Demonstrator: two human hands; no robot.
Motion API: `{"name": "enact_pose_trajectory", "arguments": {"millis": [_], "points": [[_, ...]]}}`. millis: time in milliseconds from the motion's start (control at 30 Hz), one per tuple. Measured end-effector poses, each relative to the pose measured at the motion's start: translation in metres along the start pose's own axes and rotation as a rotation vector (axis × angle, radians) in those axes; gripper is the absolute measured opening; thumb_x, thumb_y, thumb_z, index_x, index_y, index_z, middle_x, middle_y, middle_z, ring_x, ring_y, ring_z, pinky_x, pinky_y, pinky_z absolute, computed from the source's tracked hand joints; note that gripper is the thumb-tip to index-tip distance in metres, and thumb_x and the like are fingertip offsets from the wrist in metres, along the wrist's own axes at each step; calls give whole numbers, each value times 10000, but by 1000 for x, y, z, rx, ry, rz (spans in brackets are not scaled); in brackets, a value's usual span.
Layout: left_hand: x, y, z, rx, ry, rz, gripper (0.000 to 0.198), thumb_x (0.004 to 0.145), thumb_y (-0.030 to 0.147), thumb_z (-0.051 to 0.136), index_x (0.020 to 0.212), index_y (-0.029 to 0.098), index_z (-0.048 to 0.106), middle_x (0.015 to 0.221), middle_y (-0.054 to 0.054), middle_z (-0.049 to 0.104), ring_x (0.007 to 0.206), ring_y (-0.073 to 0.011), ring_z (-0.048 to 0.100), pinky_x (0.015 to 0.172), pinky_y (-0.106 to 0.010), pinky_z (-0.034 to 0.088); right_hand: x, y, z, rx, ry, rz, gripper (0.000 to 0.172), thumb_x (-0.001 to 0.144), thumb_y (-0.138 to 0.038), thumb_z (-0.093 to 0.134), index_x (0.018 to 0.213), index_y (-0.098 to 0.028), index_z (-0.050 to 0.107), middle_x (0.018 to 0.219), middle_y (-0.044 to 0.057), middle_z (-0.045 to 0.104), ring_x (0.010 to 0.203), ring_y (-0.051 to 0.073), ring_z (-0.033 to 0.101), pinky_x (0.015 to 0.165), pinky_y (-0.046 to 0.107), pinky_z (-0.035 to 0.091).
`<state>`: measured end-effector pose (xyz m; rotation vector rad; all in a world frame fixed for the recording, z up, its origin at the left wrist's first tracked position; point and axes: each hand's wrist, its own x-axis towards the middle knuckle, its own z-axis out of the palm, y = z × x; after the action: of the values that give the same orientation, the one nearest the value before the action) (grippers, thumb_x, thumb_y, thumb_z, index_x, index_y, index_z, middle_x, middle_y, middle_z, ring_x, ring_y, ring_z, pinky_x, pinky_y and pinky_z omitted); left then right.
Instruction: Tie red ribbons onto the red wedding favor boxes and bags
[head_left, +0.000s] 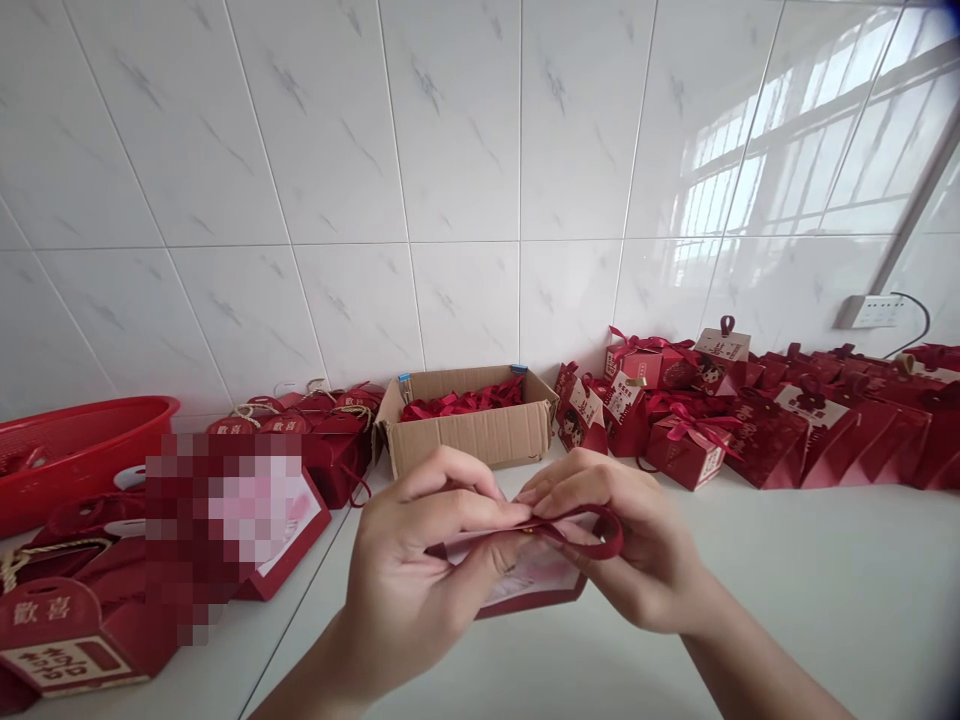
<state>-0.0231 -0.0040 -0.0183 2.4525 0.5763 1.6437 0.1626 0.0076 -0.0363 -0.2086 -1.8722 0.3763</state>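
Nearest to me, my left hand (420,570) and right hand (637,560) meet above the white counter (825,600), holding a small red paper gift box (525,590) with a pale pink front between them. The left fingers (457,500) are pinched narrow on the box's top edge, with the thumb under its front. The right fingers (577,480) are closed on a dark red ribbon (604,540), which loops out from that same edge, so both hands touch at the top of the box. At lower left lies a red gift box with a white label (60,640), and behind it a red plastic basket (75,450). Beyond my hands an open brown cardboard box (469,430) stands against the wall, with red ribbons (465,402) heaped inside. A row of finished red gift boxes with bows (690,440) runs off to its right. Behind everything rises the white tiled wall (450,150), with a white power socket (874,310) on it at far right.
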Motion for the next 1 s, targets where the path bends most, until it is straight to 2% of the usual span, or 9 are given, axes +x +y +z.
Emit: {"name": "enact_pose_trajectory", "arguments": {"millis": [200,500,767,900,1000], "points": [[2,1,0,-23,5,-56,206,730,22,696,821,207,697,802,9,598,698,-95,652,578,-160,545,-1,0,2,9,-4,65,257,806,-18,513,982,-187,591,840,66,657,732,173,630,596,290,498],[6,-5,5,-69,57,-171,142,715,78,730,733,217,708,752,10,594,671,-101,639,537,-163,528,-2,2,4,-20,14,181,267,802,-22,495,986,-204,562,837,45,643,715,153,595,600,264,484],[4,-7,4,-112,17,-249,144,734,85,704,701,224,691,779,2,588,735,-122,642,503,-158,512,-1,3,4,-10,2,220,262,789,-17,512,971,-197,568,827,37,642,706,147,605,600,252,489],[5,-9,4,-43,29,-240,112,746,119,706,700,215,670,792,2,613,782,-127,644,617,-190,523,0,0,4,-37,32,275,185,804,-65,535,933,-190,575,772,16,622,633,121,555,526,218,440],[7,-11,4,32,-56,-287,60,766,192,704,748,225,658,820,4,627,787,-124,635,665,-212,515,4,-2,2,-99,-6,386,101,806,-119,558,881,-183,580,684,-11,578,539,96,478,441,198,360]]}}
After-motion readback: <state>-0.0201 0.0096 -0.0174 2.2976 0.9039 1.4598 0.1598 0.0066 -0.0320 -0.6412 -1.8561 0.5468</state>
